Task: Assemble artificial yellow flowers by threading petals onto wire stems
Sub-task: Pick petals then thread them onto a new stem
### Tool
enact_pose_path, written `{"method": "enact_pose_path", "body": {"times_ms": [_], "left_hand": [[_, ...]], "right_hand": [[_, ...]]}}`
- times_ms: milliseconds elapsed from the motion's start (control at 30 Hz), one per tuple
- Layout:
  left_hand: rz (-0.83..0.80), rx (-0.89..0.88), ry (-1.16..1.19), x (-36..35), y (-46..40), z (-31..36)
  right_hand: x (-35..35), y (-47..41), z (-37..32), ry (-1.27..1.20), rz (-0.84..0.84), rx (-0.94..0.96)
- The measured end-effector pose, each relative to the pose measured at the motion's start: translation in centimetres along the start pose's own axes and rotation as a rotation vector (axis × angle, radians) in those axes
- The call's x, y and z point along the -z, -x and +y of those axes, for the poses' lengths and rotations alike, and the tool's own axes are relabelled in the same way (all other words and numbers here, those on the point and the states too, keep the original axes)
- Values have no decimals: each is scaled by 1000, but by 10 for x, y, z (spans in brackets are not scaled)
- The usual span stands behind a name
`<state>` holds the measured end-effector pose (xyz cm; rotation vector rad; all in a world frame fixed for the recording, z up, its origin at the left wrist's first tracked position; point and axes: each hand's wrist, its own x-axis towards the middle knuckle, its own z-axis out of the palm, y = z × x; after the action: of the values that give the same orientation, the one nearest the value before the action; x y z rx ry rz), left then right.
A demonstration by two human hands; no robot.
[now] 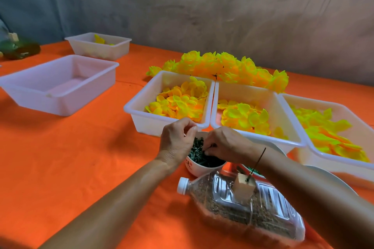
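Lying nearest on orange cloth (70, 147): clear bottle (242, 206) w/ wood block (243, 187) on top, thin wire stem (257, 164) sticking up from it. Behind it, both hands are hovering over white bowl (197, 170) of dark green pcs. Left hand (177, 140) is curling its fingers, pinching smth small; right hand (226, 144) is pinching a green pc. Yellow petals (178, 101) are sitting in trays (141, 115) just beyond, finished flowers (220, 66) piled behind.

The only marks are small red characters on the near white bowl (192, 168), too blurred to read.
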<state>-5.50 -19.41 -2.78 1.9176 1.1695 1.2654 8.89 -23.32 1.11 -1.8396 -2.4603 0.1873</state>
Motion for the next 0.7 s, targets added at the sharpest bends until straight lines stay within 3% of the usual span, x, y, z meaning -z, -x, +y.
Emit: {"method": "enact_pose_path", "body": {"times_ms": [200, 467, 700], "left_hand": [[-11, 1, 31, 9, 1, 6], [-40, 39, 112, 13, 7, 16], [-49, 43, 336, 20, 8, 34]], "right_hand": [[5, 7, 7, -308, 155, -105], [7, 11, 8, -604, 180, -140], [30, 28, 9, -1223, 288, -105]]}}
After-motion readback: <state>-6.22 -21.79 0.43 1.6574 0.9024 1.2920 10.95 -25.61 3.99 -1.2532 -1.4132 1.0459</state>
